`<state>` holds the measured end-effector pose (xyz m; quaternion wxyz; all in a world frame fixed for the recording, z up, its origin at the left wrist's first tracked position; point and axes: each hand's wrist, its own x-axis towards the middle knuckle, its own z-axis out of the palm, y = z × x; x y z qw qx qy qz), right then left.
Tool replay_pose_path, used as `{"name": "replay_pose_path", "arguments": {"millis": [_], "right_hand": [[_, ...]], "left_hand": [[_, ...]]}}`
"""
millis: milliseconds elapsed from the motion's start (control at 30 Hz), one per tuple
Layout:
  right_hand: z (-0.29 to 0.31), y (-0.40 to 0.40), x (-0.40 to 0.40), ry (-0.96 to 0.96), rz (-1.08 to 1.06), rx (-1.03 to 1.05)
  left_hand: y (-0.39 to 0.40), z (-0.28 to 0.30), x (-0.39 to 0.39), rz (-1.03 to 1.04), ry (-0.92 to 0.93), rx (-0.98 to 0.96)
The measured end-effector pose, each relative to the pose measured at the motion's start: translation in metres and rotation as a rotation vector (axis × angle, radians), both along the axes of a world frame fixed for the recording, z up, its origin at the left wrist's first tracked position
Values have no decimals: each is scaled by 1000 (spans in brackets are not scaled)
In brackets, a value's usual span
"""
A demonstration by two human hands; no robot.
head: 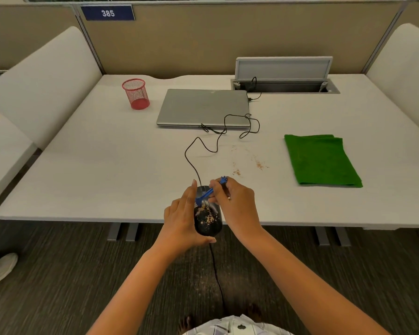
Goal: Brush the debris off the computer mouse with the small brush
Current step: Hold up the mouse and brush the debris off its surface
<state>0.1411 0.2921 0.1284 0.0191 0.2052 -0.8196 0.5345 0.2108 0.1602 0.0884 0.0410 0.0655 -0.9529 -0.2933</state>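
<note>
A black wired computer mouse (pixel 207 222) is held over the desk's front edge, its top speckled with tan debris (pixel 208 215). My left hand (pixel 183 218) grips the mouse from its left side and underneath. My right hand (pixel 235 204) pinches a small blue brush (pixel 207 193), whose bristle end rests on the mouse's front part. The brush handle's tip sticks out above my right fingers. The mouse cable (pixel 198 151) runs back across the desk toward the laptop.
A shut grey laptop (pixel 203 107) lies at the desk's middle back. A red mesh pen cup (pixel 136 93) stands at back left, a folded green cloth (pixel 321 159) lies at right. Tan crumbs (pixel 249 163) are scattered on the white desk (pixel 107 165). An open cable hatch (pixel 284 84) is at back right.
</note>
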Motion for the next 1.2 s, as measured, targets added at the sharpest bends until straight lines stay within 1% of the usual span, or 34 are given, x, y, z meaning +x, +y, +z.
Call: {"name": "replay_pose_path", "arguments": {"millis": [67,233,300,433,533,600,733,867,1000,1133,1200], "right_hand": [[-2,1,2,-11,24,29],[5,2,4,-48,13,-67],[6,2,5,-42,24,-27],[8,3,11,14,67,141],[15,0,14,79,60,146],[18,-2,14,76,66,141],[15,-1,16,53,93,209],[13,1,16,26,88,161],[12,4,15,5,95,182],[13,5,12,-49,76,96],[13,6,11,-52,85,90]], "left_hand": [[0,1,0,1,9,7],[1,1,0,-1,33,30],[1,1,0,-1,36,29],[1,1,-1,-9,37,31],[-1,1,-1,7,46,51],[-2,2,-1,10,52,53],[-3,2,0,10,51,59],[-2,1,0,10,51,65],[-3,1,-2,22,54,57],[-5,0,-3,39,56,73],[-6,0,-3,48,55,79]]}}
